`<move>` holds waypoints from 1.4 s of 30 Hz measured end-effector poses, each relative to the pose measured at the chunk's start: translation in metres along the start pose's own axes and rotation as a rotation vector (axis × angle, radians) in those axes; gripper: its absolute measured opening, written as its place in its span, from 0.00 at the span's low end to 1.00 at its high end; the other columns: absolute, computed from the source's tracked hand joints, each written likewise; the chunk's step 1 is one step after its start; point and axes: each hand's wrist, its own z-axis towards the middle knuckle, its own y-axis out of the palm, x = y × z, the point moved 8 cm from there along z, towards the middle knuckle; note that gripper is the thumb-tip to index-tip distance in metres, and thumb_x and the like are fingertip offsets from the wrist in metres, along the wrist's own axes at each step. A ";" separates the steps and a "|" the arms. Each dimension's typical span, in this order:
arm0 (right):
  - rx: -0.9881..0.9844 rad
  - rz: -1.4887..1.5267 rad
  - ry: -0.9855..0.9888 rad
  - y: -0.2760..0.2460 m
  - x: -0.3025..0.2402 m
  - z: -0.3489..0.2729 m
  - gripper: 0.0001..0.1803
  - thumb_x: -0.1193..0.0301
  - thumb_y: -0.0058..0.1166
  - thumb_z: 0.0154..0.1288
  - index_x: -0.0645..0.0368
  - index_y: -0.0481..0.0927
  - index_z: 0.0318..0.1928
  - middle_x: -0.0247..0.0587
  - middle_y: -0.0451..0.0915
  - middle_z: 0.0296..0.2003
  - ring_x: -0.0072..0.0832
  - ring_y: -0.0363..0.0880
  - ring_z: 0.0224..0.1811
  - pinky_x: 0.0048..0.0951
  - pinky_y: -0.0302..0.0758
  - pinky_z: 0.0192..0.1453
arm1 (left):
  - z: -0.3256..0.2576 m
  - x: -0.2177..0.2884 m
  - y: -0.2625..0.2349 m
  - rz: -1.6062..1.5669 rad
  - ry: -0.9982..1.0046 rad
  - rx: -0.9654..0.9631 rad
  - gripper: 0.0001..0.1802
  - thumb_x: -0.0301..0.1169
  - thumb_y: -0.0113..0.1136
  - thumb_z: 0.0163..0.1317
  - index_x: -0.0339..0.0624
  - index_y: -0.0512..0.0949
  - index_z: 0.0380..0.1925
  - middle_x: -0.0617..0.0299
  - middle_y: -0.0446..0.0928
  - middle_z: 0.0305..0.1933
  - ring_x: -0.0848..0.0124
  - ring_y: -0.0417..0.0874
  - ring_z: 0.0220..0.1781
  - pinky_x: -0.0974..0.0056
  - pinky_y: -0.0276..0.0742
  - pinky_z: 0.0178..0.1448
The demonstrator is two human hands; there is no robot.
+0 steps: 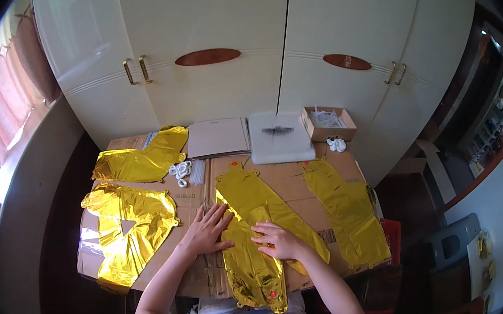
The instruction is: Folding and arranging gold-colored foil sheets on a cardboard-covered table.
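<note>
A flat, shiny gold foil balloon (254,272) lies on the cardboard in front of me, with small red dots at its far and near ends. My left hand (206,231) rests palm down at its left edge, fingers stretched out. On the middle of the same balloon lies my right hand (279,242), fingers spread and pointing left over a folded strip of foil. Neither hand grips anything that I can see. Another gold foil balloon (355,228) lies flat to the right. To the left are a crumpled one with a triangular hole (157,221) and a bent one (136,165) behind it.
White ribbon-like coils (182,171) and clear straws (198,172) sit at centre left. Grey card sheets (219,138), a stack of clear plastic bags (278,141), a box of clear pieces (347,129) and a white bundle (336,144) line the back, before cream cabinets (218,17).
</note>
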 end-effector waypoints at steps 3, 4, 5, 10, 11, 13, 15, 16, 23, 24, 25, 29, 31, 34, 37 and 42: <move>-0.008 -0.011 -0.009 -0.001 -0.003 -0.001 0.17 0.68 0.63 0.59 0.57 0.85 0.49 0.45 0.75 0.62 0.41 0.68 0.68 0.40 0.65 0.72 | 0.003 -0.007 0.003 -0.020 -0.008 -0.027 0.52 0.70 0.50 0.57 0.46 0.58 0.72 0.50 0.52 0.77 0.53 0.50 0.79 0.38 0.43 0.77; -0.009 -0.012 -0.013 -0.002 -0.004 -0.001 0.17 0.68 0.62 0.59 0.57 0.85 0.49 0.45 0.74 0.62 0.41 0.68 0.68 0.39 0.64 0.72 | 0.004 -0.012 0.005 -0.032 -0.012 -0.031 0.53 0.71 0.50 0.57 0.46 0.57 0.72 0.50 0.52 0.78 0.53 0.50 0.79 0.38 0.42 0.77; -0.017 -0.010 -0.008 -0.002 -0.004 0.000 0.17 0.68 0.62 0.60 0.57 0.85 0.49 0.44 0.74 0.62 0.41 0.68 0.68 0.39 0.64 0.72 | 0.005 -0.015 0.007 -0.044 -0.015 -0.036 0.53 0.71 0.50 0.57 0.46 0.57 0.73 0.50 0.51 0.78 0.53 0.50 0.79 0.38 0.42 0.77; -0.038 -0.008 0.009 -0.002 -0.003 0.001 0.16 0.68 0.61 0.61 0.58 0.85 0.49 0.43 0.75 0.62 0.40 0.67 0.69 0.40 0.64 0.73 | 0.009 -0.027 0.005 0.007 -0.041 -0.021 0.55 0.73 0.51 0.54 0.46 0.58 0.72 0.49 0.54 0.77 0.52 0.50 0.79 0.34 0.42 0.76; -0.040 -0.005 0.009 -0.002 -0.003 0.001 0.16 0.68 0.61 0.61 0.58 0.85 0.49 0.43 0.75 0.62 0.40 0.67 0.69 0.40 0.63 0.73 | 0.009 -0.029 0.005 0.014 -0.042 -0.009 0.55 0.73 0.51 0.53 0.45 0.59 0.72 0.50 0.55 0.76 0.52 0.51 0.79 0.33 0.43 0.75; -0.043 -0.002 0.010 -0.002 -0.002 0.001 0.16 0.68 0.61 0.61 0.58 0.85 0.49 0.43 0.75 0.61 0.40 0.67 0.69 0.40 0.63 0.73 | 0.011 -0.032 0.006 0.015 -0.046 -0.019 0.57 0.75 0.51 0.51 0.45 0.59 0.72 0.50 0.55 0.76 0.51 0.50 0.79 0.32 0.42 0.75; -0.042 -0.001 0.007 -0.001 -0.003 0.000 0.16 0.68 0.61 0.61 0.58 0.85 0.48 0.42 0.75 0.61 0.40 0.67 0.69 0.41 0.63 0.73 | 0.012 -0.035 0.007 0.018 -0.048 -0.028 0.59 0.76 0.51 0.49 0.45 0.59 0.72 0.50 0.55 0.76 0.51 0.49 0.79 0.32 0.42 0.75; -0.041 -0.002 0.005 -0.001 -0.002 0.000 0.16 0.68 0.61 0.61 0.58 0.85 0.48 0.42 0.75 0.61 0.40 0.67 0.69 0.41 0.62 0.73 | 0.012 -0.037 0.008 0.021 -0.047 -0.031 0.60 0.77 0.51 0.48 0.46 0.59 0.72 0.50 0.54 0.76 0.51 0.48 0.80 0.32 0.42 0.75; -0.037 -0.002 0.007 -0.001 -0.002 0.000 0.15 0.68 0.63 0.60 0.58 0.86 0.47 0.43 0.77 0.60 0.41 0.68 0.68 0.43 0.63 0.73 | 0.015 -0.042 0.009 0.007 -0.043 -0.051 0.64 0.80 0.50 0.44 0.47 0.57 0.73 0.51 0.53 0.77 0.50 0.46 0.80 0.32 0.42 0.75; -0.042 -0.005 0.011 -0.003 -0.004 0.001 0.15 0.67 0.62 0.60 0.58 0.86 0.47 0.43 0.77 0.60 0.41 0.68 0.68 0.43 0.62 0.73 | 0.015 -0.042 0.009 0.012 -0.041 -0.050 0.64 0.80 0.50 0.44 0.47 0.57 0.73 0.51 0.53 0.77 0.50 0.46 0.80 0.31 0.42 0.75; -0.046 -0.007 0.015 -0.004 -0.004 0.002 0.15 0.67 0.62 0.60 0.58 0.86 0.47 0.42 0.77 0.60 0.40 0.67 0.69 0.42 0.62 0.74 | 0.014 -0.042 0.009 0.016 -0.039 -0.049 0.64 0.80 0.50 0.44 0.48 0.57 0.73 0.51 0.52 0.77 0.49 0.46 0.80 0.31 0.42 0.75; -0.044 0.007 0.022 -0.004 -0.004 0.001 0.14 0.68 0.62 0.60 0.58 0.86 0.46 0.42 0.77 0.60 0.40 0.68 0.69 0.44 0.61 0.74 | 0.015 -0.041 0.009 0.038 -0.032 -0.050 0.64 0.81 0.50 0.43 0.49 0.57 0.73 0.52 0.52 0.78 0.48 0.45 0.80 0.31 0.41 0.75; -0.047 0.010 0.027 -0.004 -0.004 0.001 0.14 0.68 0.62 0.60 0.58 0.86 0.45 0.42 0.77 0.59 0.40 0.68 0.68 0.44 0.61 0.74 | 0.016 -0.041 0.010 0.032 -0.033 -0.058 0.64 0.80 0.50 0.43 0.49 0.57 0.73 0.52 0.52 0.78 0.49 0.45 0.80 0.31 0.41 0.75; -0.047 0.005 0.020 -0.003 -0.003 0.001 0.14 0.67 0.62 0.60 0.58 0.86 0.46 0.42 0.77 0.59 0.40 0.67 0.69 0.45 0.60 0.74 | 0.015 -0.042 0.011 0.032 -0.039 -0.068 0.64 0.80 0.52 0.42 0.49 0.57 0.73 0.52 0.52 0.78 0.49 0.45 0.80 0.31 0.41 0.75; -0.057 0.016 0.033 -0.001 -0.001 0.001 0.14 0.67 0.61 0.60 0.58 0.86 0.46 0.41 0.77 0.60 0.39 0.66 0.70 0.45 0.60 0.75 | 0.015 -0.042 0.011 0.034 -0.047 -0.084 0.65 0.80 0.53 0.41 0.49 0.57 0.73 0.52 0.52 0.78 0.50 0.45 0.80 0.31 0.41 0.75; -0.109 -0.093 0.039 -0.005 -0.007 0.001 0.16 0.64 0.61 0.61 0.57 0.85 0.48 0.42 0.75 0.61 0.39 0.65 0.70 0.44 0.58 0.76 | 0.016 -0.037 0.010 0.029 -0.047 -0.101 0.65 0.80 0.54 0.40 0.49 0.57 0.73 0.51 0.52 0.78 0.50 0.46 0.80 0.32 0.41 0.75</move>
